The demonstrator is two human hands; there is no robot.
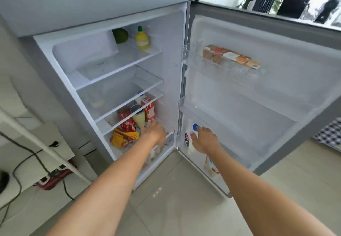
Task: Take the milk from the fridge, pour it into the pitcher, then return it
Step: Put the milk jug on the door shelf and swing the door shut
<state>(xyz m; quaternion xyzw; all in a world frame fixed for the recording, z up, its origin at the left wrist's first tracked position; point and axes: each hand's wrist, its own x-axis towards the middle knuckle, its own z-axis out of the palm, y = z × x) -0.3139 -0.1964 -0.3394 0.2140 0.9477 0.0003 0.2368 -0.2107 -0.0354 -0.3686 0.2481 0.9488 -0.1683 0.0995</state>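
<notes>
The fridge (103, 23) stands open. A white milk bottle (187, 140) with a blue cap (194, 126) stands in the lowest bin of the open door (258, 92). My right hand (205, 140) is on the bottle's top, thumb against the neck and fingertips curled by the cap. My left hand (154, 133) reaches into the bottom shelf with straight fingers, its tips at the foot of a red carton (148, 109). No pitcher is in view.
A lidded tumbler (138, 116), red packs (127, 123) and a yellow bag (118, 140) crowd the bottom shelf. A lemon-juice bottle (142, 39) sits on the top shelf, a flat box (230, 57) in the upper door rack. Cables and a power strip (53, 178) lie at left.
</notes>
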